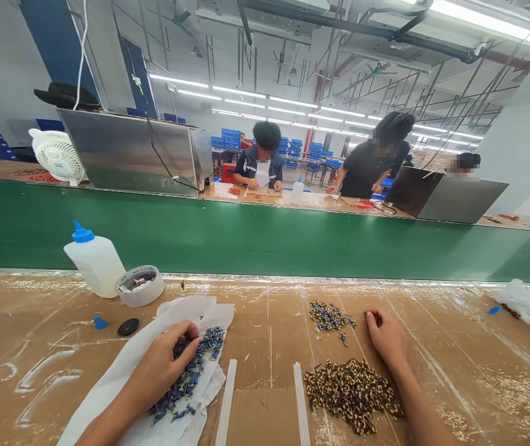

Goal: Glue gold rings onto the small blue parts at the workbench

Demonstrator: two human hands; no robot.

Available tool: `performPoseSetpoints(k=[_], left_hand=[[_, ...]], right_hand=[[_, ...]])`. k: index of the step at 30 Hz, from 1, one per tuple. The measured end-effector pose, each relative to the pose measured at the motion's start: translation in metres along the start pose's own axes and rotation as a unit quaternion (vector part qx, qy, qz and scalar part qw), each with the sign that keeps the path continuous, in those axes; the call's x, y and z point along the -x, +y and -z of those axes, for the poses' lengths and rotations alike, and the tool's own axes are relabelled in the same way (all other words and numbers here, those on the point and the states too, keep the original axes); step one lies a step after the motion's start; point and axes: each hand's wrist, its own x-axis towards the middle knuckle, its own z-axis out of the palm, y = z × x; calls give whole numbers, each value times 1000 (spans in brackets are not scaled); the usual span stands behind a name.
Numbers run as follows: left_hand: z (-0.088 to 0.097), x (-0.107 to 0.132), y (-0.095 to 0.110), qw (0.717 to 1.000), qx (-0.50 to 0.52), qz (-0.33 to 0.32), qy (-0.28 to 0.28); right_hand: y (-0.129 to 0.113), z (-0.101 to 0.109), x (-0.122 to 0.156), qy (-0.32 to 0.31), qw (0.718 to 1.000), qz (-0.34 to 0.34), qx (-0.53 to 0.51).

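My left hand (165,365) rests on a pile of small blue parts (190,375) spread over a white plastic bag (120,378), its fingers curled into the pile. My right hand (387,337) lies on the brown cardboard-covered table (265,322) with fingers curled shut on something I cannot make out. It sits between a small heap of blue and yellow parts (328,317) and a larger heap of dark striped parts (351,391). Two white strips (300,402) lie between my arms.
A white squeeze bottle with blue cap (93,260), a tape roll (141,285), a blue cap (100,322) and a black disc (128,326) stand at left. A green conveyor belt (265,238) runs behind. Other people work across it. A plastic bag (525,306) lies at right.
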Motion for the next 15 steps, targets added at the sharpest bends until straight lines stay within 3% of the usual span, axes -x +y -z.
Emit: performPoseSetpoints(k=[15], left_hand=[[-3, -7, -15, 999, -20, -29, 8]], right_hand=[[-12, 4, 0, 20, 1000, -3, -6]])
